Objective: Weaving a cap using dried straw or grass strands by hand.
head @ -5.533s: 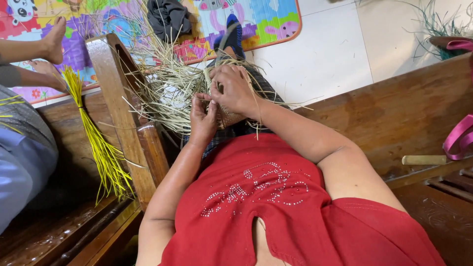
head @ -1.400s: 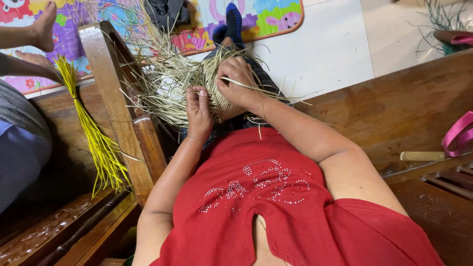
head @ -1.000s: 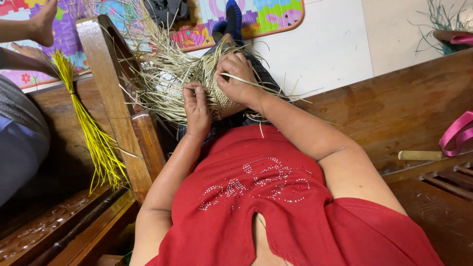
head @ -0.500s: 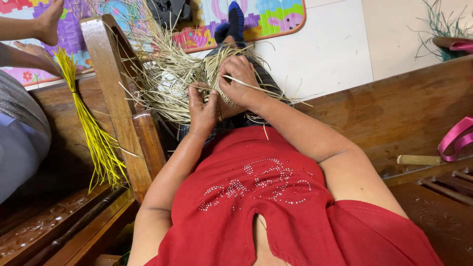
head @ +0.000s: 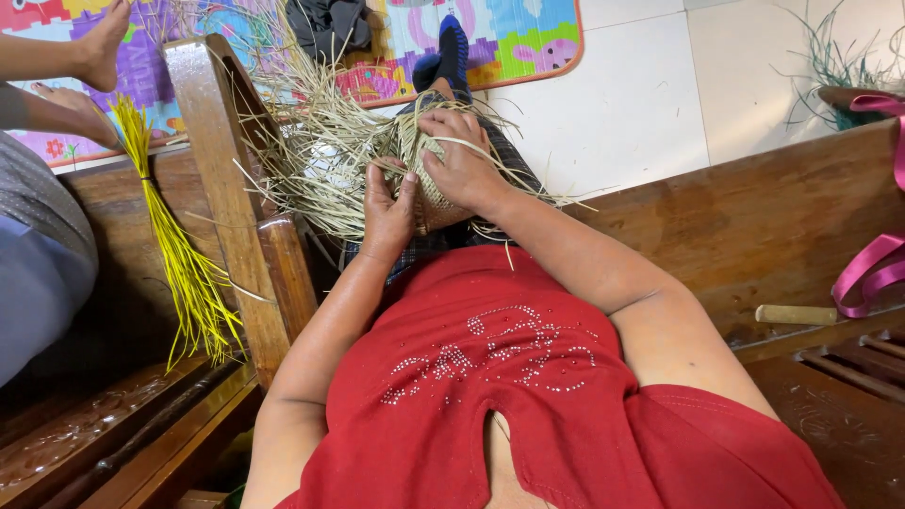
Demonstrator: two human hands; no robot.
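Note:
A half-woven piece of pale straw (head: 415, 160) rests on my lap, with loose strands fanning out to the left and right. My left hand (head: 388, 209) grips its lower left edge, fingers curled against the weave. Over the top of it lies my right hand (head: 462, 160), pinching strands against the woven part. Both forearms reach forward from my red top.
A wooden bench armrest (head: 231, 188) stands to my left. A bundle of yellow straw (head: 174, 254) hangs beside it, held by another person (head: 42, 245) seated at the left. Bench seat (head: 754, 236) with a pink ribbon (head: 872, 269) and a small stick (head: 797, 314) on the right. Colourful mat (head: 509, 42) on the white floor.
My hands have kept working the straw, shifting slightly on the woven piece. The other person's yellow bundle has swung a little.

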